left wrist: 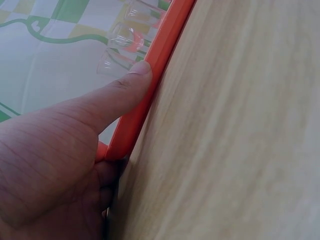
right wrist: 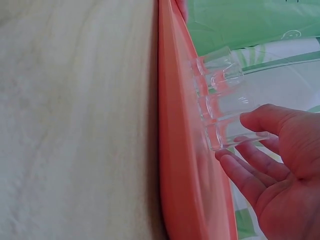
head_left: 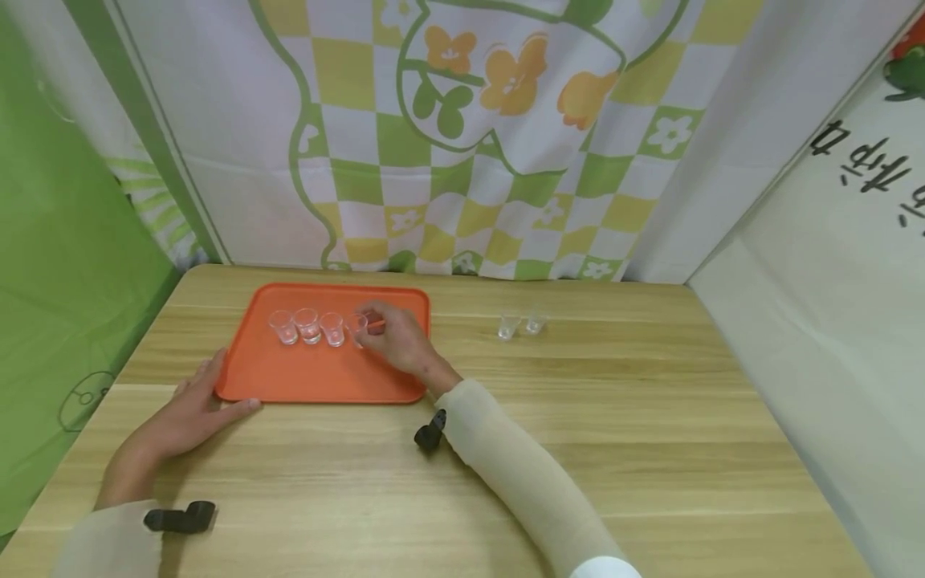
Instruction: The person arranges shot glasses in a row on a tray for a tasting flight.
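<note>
Sleeves [head_left: 108, 546]: pale, reaching in from the near side, a black fitting [head_left: 181, 518] at each wrist.
Desk [head_left: 325, 482]: wood-grained, bearing the tray [head_left: 318, 381] and the glasses.
Left grip [head_left: 184, 417]: at the tray's near left corner, spread wide — thumb straight along the near rim, the other fingers along the left side, touching the tray.
Tray: orange, round-cornered, with a raised rim, flat on the desk and left of centre.
Right grip [head_left: 397, 341]: over the tray's right half, nearly closed, thumb and fingers pinching the end glass [right wrist: 232, 129] near its mouth.
End glass: clear, upright on the tray, rightmost in a line of four.
Row [head_left: 307, 325]: three more clear glasses, upright and close together, left of the end glass.
Pair [head_left: 509, 325]: two clear glasses on the desk, right of the tray and well apart from it.
Curtain [head_left: 506, 160]: behind the desk — green and yellow checks, orange flowers.
</note>
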### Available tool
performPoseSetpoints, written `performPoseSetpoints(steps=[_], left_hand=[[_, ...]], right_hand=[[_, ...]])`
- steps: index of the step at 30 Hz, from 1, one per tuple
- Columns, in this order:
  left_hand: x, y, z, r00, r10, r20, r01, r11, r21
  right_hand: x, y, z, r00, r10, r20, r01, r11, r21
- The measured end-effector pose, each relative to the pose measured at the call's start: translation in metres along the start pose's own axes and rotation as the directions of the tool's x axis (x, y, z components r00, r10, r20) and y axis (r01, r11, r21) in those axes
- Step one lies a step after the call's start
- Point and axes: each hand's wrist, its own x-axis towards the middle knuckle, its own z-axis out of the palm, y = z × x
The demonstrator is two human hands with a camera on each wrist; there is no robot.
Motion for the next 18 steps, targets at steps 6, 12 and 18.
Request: performPoseSetpoints(steps=[6,12,18], left_hand=[[0.0014,-0.0006,0.0007,1.000,0.000,0.003,0.000,1.000,0.004],[0.0016,-0.0007,0.0000,1.000,-0.002,0.002,0.002,1.000,0.004],[0.0013,-0.0011,0.0004,1.000,-0.006,0.004,0.006,1.000,-0.001]], right_hand=[[-0.0004,-0.0004,0.0004,1.000,0.002,-0.006,-0.002,1.000,-0.024],[0.0018,-0.0004,0.0012,1.000,0.002,0.001,-0.002,1.000,-0.008],[0.0026,-0.0005,0.0031,1.000,0.011,0.006,-0.011,1.000,0.012]])
